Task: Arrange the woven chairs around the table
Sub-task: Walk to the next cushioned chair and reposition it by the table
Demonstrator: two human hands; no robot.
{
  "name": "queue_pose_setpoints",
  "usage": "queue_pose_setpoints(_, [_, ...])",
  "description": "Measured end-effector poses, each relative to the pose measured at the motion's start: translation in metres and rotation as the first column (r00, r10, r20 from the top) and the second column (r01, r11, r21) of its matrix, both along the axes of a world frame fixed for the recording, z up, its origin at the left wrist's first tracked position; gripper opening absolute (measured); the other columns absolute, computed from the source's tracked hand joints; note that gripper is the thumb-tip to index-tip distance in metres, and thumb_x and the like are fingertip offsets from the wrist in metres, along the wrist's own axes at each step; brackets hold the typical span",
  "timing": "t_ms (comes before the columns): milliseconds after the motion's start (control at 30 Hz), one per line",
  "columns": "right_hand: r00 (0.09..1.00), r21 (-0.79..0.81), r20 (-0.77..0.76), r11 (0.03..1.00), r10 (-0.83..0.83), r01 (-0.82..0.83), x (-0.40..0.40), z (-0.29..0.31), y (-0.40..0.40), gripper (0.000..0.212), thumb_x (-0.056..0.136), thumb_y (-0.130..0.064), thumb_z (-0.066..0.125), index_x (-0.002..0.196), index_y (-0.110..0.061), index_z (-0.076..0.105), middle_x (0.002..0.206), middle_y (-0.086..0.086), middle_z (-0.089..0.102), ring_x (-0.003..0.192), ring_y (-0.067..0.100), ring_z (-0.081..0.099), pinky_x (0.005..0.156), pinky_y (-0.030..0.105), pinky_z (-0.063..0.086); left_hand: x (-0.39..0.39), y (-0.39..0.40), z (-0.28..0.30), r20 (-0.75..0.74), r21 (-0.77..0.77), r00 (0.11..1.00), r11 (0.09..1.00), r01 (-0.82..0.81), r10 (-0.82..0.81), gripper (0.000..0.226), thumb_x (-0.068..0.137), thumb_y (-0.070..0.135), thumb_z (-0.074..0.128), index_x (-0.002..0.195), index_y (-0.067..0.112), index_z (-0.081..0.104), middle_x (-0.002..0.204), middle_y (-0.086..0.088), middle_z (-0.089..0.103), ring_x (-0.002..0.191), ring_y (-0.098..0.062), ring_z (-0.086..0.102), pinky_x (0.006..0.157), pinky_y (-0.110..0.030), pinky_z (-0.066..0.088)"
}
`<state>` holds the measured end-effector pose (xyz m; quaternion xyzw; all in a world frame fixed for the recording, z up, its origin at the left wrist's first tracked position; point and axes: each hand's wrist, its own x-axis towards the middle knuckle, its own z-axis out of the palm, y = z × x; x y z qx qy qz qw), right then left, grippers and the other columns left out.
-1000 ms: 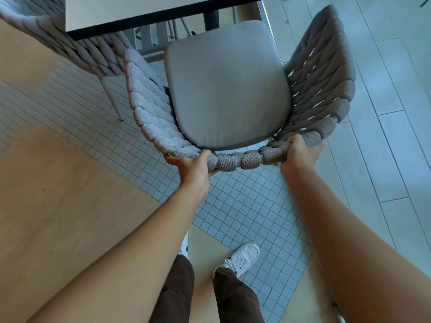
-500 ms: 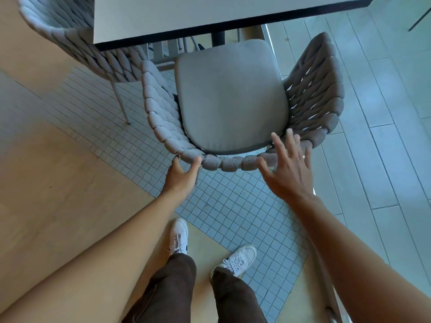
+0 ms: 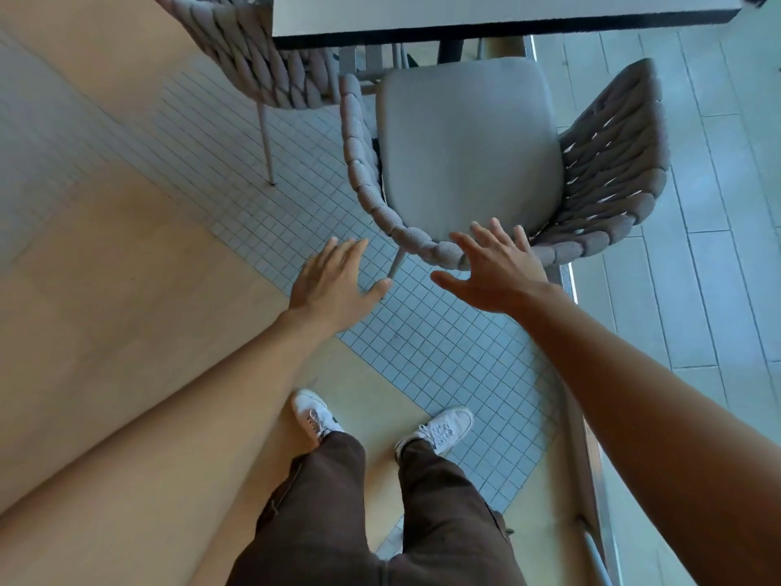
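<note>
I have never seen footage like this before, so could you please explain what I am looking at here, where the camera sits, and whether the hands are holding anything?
There is no machine here: a person wears one wide-angle camera on the head, so it looks down past their arms to their own trousers and white shoes. The left hand and right hand are both open, fingers spread, and hold nothing. Just ahead stands a woven chair with a grey cushion, its front towards the table at the top edge. The right hand overlaps the chair's back rim; whether it touches is unclear. The left hand is clear of it. A second woven chair stands to the left, partly under the table.
</note>
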<state>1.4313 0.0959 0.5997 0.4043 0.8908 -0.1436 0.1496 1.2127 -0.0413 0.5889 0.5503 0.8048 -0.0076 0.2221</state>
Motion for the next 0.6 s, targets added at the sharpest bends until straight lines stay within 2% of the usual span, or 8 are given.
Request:
queue_pose_setpoints(267, [0.998,-0.030,0.019,0.998,0.058,-0.057,-0.092,0.026,-0.041,0.083,0.089,-0.082,0.035,0.155,-0.031,0.033,0.158,0.004,0.038,0.149,0.030,0.025,0.121,0.061,0.016,-0.069,-0.037,0.015,0.016,0.025,1.000,1.000,-0.013,0.013,0.086,0.093,0.074,0.034,0.160,0.022,0.016,0.166,-0.001,0.019,0.154,-0.022,0.010,0.121,-0.045,0.014])
queue_pose_setpoints(400, [0.998,-0.042,0.011,0.997,0.068,-0.068,-0.145,0.035,-0.063,0.087,0.089,-0.084,0.036,0.158,-0.030,0.031,0.167,0.004,0.026,0.154,0.030,0.017,0.123,0.062,0.011,-0.120,-0.061,0.026,0.004,0.045,1.000,0.999,-0.018,0.018,0.087,0.092,0.075,0.033,0.159,0.021,0.018,0.165,-0.004,0.022,0.153,-0.024,0.014,0.121,-0.045,0.017])
queue_pose_setpoints(600, [0.996,-0.028,-0.019,0.996,0.083,-0.084,-0.226,0.047,-0.085,0.092,0.085,-0.090,0.029,0.159,-0.035,0.025,0.166,0.007,0.028,0.154,0.027,0.020,0.124,0.057,0.011,-0.199,-0.097,0.042,-0.025,0.077,0.998,0.995,-0.062,0.064,0.085,0.092,0.075,0.031,0.158,0.023,0.021,0.165,-0.003,0.024,0.153,-0.022,0.014,0.120,-0.044,0.017])
